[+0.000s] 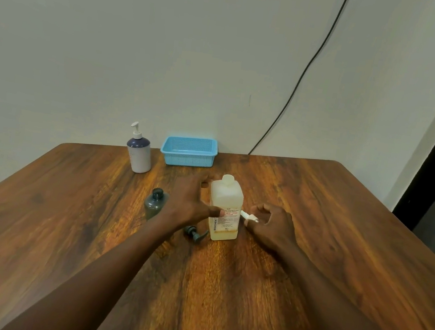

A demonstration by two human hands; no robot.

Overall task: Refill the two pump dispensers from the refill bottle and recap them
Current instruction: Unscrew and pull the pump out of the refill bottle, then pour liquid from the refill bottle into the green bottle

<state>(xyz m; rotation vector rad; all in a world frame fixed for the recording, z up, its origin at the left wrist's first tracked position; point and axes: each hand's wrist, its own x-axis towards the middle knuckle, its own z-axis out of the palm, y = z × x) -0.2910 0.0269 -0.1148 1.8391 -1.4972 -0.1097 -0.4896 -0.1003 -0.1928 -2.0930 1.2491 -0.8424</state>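
Observation:
The refill bottle (230, 194), square and translucent with pale yellow liquid and a red-printed label, stands mid-table. My left hand (188, 202) wraps it from the left, thumb across the label, fingers behind. Just right of the bottle, my right hand (272, 225) pinches a small white pump head (249, 217) low over the table. A small dark grey dispenser bottle (155, 203) stands uncapped left of my left hand. Its dark pump head (196, 234) lies on the table in front of the refill bottle. A white-and-navy pump dispenser (139, 154) stands capped at the back left.
A light blue plastic basket (189, 151) sits at the back edge of the wooden table (312, 234), by the wall. A black cable (300, 81) runs down the wall behind the table. The table's right edge drops off near a dark doorway.

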